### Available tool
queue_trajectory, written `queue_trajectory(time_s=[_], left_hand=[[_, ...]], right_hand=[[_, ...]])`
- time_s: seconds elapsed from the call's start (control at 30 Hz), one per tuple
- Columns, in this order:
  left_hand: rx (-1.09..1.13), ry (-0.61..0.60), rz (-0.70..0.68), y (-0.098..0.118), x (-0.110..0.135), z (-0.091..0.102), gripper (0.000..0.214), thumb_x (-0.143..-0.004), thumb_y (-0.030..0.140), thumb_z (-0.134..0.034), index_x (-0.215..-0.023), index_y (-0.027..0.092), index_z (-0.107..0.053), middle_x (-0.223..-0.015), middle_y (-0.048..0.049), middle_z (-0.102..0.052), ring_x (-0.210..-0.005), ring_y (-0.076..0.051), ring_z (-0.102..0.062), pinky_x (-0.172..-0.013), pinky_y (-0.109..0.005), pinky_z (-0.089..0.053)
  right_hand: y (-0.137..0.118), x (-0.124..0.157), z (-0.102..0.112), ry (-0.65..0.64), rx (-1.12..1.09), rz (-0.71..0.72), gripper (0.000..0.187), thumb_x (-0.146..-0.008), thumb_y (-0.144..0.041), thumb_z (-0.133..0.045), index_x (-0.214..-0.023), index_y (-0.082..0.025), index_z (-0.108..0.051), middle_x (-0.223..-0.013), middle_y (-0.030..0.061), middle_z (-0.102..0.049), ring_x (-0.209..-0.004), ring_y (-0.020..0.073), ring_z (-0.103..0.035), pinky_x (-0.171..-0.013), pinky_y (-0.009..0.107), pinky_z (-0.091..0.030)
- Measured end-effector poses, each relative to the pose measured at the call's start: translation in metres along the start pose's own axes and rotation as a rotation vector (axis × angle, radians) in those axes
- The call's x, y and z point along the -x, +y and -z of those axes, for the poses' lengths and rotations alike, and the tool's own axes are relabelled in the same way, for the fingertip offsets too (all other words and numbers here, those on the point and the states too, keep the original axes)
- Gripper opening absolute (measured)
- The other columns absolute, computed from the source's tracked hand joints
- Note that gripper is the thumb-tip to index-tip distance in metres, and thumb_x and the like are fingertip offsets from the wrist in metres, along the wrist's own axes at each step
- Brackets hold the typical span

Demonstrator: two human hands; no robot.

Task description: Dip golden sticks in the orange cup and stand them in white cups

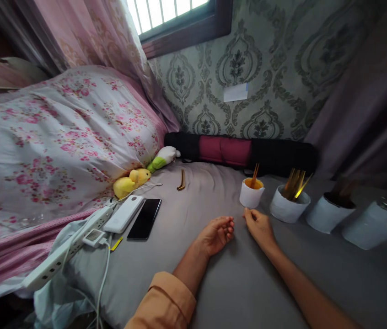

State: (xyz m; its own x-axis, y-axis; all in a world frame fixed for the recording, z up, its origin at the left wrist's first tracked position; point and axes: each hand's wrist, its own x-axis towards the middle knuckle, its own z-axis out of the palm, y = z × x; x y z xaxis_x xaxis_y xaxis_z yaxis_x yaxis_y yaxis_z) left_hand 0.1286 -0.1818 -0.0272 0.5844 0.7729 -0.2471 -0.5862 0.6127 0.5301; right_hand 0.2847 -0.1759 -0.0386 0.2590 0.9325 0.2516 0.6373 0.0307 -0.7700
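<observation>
A white quilt with pink flowers (59, 132) fills the left of the frame. At its lower edge lie a yellow plush duck (130, 183) and a white-and-green plush toy (162, 159). Left of centre, a white rectangular power bank (124, 214) lies just beside a black smartphone (144, 218), with a long white power strip (66, 249) at lower left. A black bolster with a maroon middle (241, 153) runs along the grey patterned wallpaper (276, 55). At right stands a white cup of golden sticks (287, 205).

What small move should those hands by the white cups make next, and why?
Probably ease the right hand forward to steady the nearest white paper-wrapped cup with the orange inside: its fingertips lie just short of the base, the cup stands on soft grey bedding, and a thin brown stick leans in it.
</observation>
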Motion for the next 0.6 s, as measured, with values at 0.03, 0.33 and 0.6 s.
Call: queue_trajectory(time_s=[0.03,0.33,0.6], left_hand=[[-0.005,0.001,-0.004,0.0003,0.0001,0.0002,0.012,-0.070,0.016,-0.060,-0.079,0.009,-0.059,-0.067,-0.0016,-0.055,-0.054,-0.004,-0.048,-0.049,-0.015,-0.036],[-0.073,0.012,-0.034,-0.0002,-0.0006,0.0028,0.015,-0.069,0.012,-0.061,-0.083,0.010,-0.058,-0.069,-0.0009,-0.054,-0.054,-0.003,-0.048,-0.050,-0.015,-0.037],[-0.121,0.053,-0.003,0.0015,0.0008,-0.0025,0.014,-0.070,0.010,-0.060,-0.084,0.010,-0.058,-0.068,-0.0005,-0.054,-0.053,-0.003,-0.048,-0.049,-0.015,-0.037]], right_hand=[[-0.0005,0.0012,-0.0002,0.001,0.006,0.015,0.039,-0.080,-0.044,-0.034,-0.067,-0.017,-0.059,-0.062,0.0067,-0.063,-0.055,0.0171,-0.055,-0.047,0.023,-0.036],[-0.0013,0.0077,-0.0009,-0.018,0.009,0.101,0.037,-0.082,-0.040,-0.035,-0.067,-0.017,-0.059,-0.063,0.0057,-0.063,-0.055,0.0147,-0.053,-0.051,0.022,-0.035],[0.0046,0.0067,-0.0037,0.006,0.018,0.110,0.040,-0.081,-0.041,-0.034,-0.064,-0.015,-0.060,-0.057,0.0045,-0.060,-0.050,0.0124,-0.049,-0.048,0.021,-0.031]])
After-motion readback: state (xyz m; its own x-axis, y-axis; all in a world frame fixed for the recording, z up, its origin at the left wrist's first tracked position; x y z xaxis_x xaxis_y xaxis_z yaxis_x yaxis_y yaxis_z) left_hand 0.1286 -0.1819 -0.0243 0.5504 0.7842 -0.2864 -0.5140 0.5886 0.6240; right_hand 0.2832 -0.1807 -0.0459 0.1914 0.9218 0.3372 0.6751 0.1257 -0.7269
